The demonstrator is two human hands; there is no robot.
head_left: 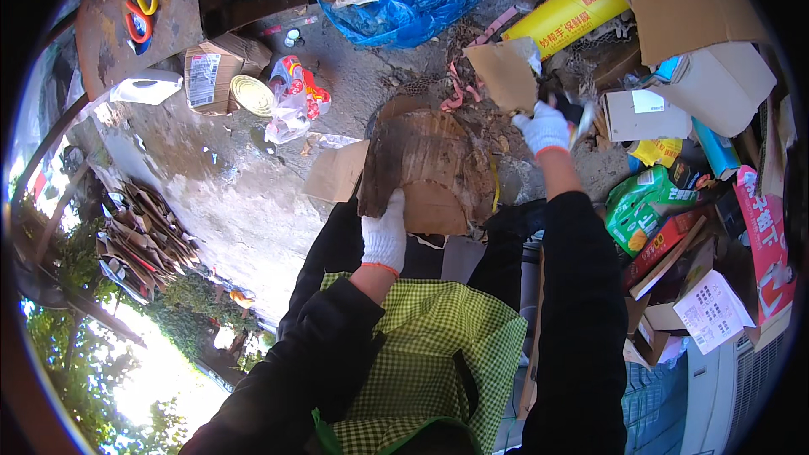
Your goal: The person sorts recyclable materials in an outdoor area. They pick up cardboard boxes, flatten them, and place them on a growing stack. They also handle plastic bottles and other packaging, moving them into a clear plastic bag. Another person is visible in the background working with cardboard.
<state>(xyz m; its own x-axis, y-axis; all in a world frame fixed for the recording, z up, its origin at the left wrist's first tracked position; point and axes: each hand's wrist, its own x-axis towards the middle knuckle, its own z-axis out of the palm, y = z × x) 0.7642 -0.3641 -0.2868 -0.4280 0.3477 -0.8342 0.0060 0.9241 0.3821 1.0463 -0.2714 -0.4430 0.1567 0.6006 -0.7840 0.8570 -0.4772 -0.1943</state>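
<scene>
My left hand [385, 232], in a white knit glove with an orange cuff, is closed on the lower edge of a stained brown cardboard piece [425, 156]. The cardboard lies in front of my knees, darkened and ribbed, with a cleaner rounded patch at its near side. To the right, my right hand [546, 128], gloved alike, is closed beside a blurred dark and white object [575, 114]. What its fingers grip is not clear. Just beyond that hand is a tan cardboard flap [503, 74]; whether they touch I cannot tell.
Cardboard boxes and packages, including a green bag [647, 206], crowd the right. A yellow tube [573, 13] and a blue plastic bag [404, 0] lie ahead. Orange-and-yellow-handled shears [139, 2] rest far left, above a small carton [211, 76] and tin [252, 95]. Flattened cardboard [143, 236] is stacked left.
</scene>
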